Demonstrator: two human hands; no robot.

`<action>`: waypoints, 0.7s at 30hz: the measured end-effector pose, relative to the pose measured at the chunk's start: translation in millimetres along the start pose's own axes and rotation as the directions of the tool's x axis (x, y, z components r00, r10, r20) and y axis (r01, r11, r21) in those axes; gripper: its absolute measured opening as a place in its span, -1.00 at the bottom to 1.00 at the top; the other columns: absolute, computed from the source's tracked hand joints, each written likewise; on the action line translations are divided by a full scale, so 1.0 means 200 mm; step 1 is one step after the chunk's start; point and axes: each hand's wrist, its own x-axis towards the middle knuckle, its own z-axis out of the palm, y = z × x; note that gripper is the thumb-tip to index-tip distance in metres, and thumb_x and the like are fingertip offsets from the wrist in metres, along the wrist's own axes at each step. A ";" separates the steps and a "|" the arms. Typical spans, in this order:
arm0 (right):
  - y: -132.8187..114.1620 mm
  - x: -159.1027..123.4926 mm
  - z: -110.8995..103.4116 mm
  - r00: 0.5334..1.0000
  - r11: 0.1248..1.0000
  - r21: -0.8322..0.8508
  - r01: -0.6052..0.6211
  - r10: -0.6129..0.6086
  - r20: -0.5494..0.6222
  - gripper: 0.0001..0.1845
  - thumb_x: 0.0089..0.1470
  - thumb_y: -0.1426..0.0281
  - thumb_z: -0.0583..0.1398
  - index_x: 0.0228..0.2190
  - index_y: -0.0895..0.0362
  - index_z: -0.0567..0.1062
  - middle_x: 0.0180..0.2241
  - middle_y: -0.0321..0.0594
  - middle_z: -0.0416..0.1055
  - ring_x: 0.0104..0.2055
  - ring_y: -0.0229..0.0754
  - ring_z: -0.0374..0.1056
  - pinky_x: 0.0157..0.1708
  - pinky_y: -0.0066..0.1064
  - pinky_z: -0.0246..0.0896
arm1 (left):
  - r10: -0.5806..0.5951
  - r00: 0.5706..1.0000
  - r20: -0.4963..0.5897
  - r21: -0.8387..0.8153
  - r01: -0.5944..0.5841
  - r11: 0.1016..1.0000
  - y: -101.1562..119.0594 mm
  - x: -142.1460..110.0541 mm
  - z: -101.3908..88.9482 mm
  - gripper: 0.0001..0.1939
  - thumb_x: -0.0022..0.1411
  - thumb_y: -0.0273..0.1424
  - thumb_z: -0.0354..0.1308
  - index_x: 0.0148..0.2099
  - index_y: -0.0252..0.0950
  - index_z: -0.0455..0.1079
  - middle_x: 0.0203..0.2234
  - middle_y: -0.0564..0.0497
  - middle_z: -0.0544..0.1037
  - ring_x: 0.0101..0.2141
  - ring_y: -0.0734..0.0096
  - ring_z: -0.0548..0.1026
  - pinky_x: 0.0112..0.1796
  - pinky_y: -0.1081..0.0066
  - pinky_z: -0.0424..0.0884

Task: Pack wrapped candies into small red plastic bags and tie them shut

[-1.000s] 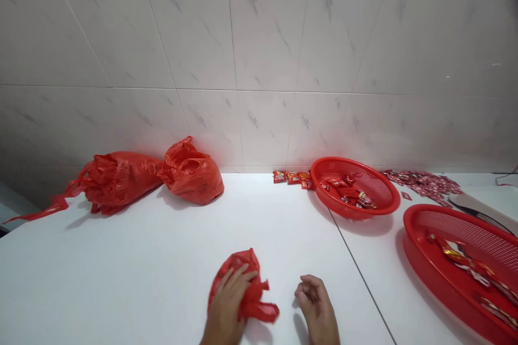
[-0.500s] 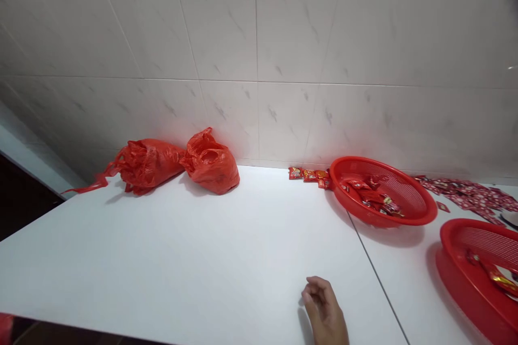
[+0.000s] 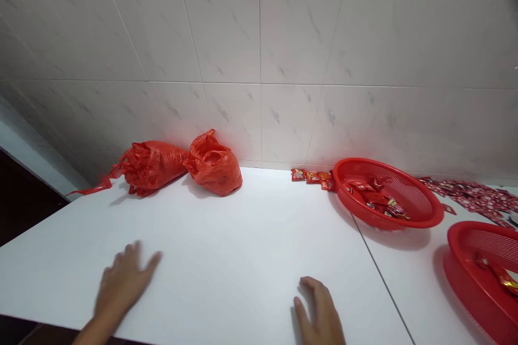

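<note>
My left hand [image 3: 123,279] is over the left front part of the white table [image 3: 226,259], fingers spread and slightly blurred, with nothing in it. My right hand [image 3: 318,312] rests near the front edge of the view, thumb and fingers curved apart around bare tabletop. Farther back by the wall, a red plastic bag [image 3: 156,167] lies full on its side with its handles trailing left. A second red plastic bag [image 3: 216,167] stands beside it, bunched at the top.
A red plastic basket [image 3: 435,215] with wrapped snacks stands back right, several small red packets [image 3: 312,177] to its left. A larger red basket [image 3: 465,275] is cut off at the right edge. Pink-red packets [image 3: 473,194] lie spread behind. A tiled wall [image 3: 259,64] bounds the back.
The small red bag under my left hand left the table, going off toward the lower left. My left hand is back over the table without it. The view has turned left; my right hand's fingers have spread slightly.
</note>
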 end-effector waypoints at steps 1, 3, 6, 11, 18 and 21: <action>-0.01 0.00 0.02 0.996 0.992 -0.092 0.083 -0.080 0.033 -0.55 0.30 0.04 0.20 0.06 0.03 0.55 0.17 0.04 0.48 0.30 0.31 0.31 0.29 0.22 0.19 | 0.059 0.997 0.051 0.035 -0.061 0.998 0.08 0.03 0.05 -0.13 0.36 0.06 -0.19 0.48 -0.42 0.16 0.46 -0.35 0.16 0.44 -0.25 0.10 0.36 -0.12 0.04; -0.05 0.00 0.05 0.971 0.941 -0.259 0.219 -0.183 0.157 -0.48 0.25 0.13 0.25 0.19 -0.03 0.53 0.38 -0.05 0.26 0.47 0.44 -0.02 0.40 0.42 -0.19 | 0.130 0.983 0.127 0.088 -0.142 0.986 0.24 0.10 0.14 -0.12 0.36 0.08 -0.18 0.51 -0.39 0.14 0.50 -0.33 0.03 0.47 -0.30 0.00 0.38 -0.09 -0.04; -0.09 0.06 0.05 0.904 0.887 -0.342 0.311 -0.165 0.396 -0.27 0.19 0.16 0.32 0.35 -0.22 0.36 0.50 -0.26 -0.11 0.52 0.54 -0.30 0.36 0.57 -0.50 | 0.163 0.974 0.157 0.117 -0.182 0.976 0.42 0.18 0.20 -0.13 0.38 0.08 -0.17 0.55 -0.31 0.05 0.52 -0.31 -0.02 0.48 -0.31 -0.06 0.38 -0.12 -0.08; -0.15 0.33 0.02 0.742 0.839 -0.364 0.405 -0.069 0.667 -0.17 0.25 -0.12 0.20 0.44 -0.34 0.09 0.53 -0.37 -0.42 0.54 0.43 -0.56 0.34 0.50 -0.77 | 0.147 0.975 0.166 0.101 -0.165 0.981 0.50 0.26 0.21 -0.14 0.39 0.10 -0.16 0.56 -0.26 0.02 0.53 -0.30 -0.06 0.48 -0.31 -0.09 0.37 -0.20 -0.13; -0.20 0.78 0.26 0.812 0.758 -0.567 0.324 0.085 0.577 -0.18 0.32 -0.20 0.01 0.47 -0.25 0.02 0.55 -0.36 -0.38 0.56 0.22 -0.59 0.38 0.31 -0.84 | 0.155 0.988 0.002 -0.227 -0.150 0.962 0.55 0.30 0.13 -0.22 0.35 -0.03 -0.05 0.40 -0.49 0.29 0.40 -0.42 0.24 0.41 -0.31 0.13 0.37 -0.16 0.01; -0.19 0.87 0.34 0.855 0.751 -0.614 0.243 0.133 0.501 -0.18 0.34 -0.20 -0.03 0.48 -0.20 0.03 0.55 -0.31 -0.38 0.57 0.22 -0.58 0.38 0.30 -0.83 | 0.174 0.972 -0.157 -0.324 -0.217 0.921 0.68 0.46 -0.04 -0.33 0.45 -0.19 -0.16 0.40 -0.55 0.22 0.35 -0.39 0.32 0.37 -0.06 0.24 0.37 0.09 0.12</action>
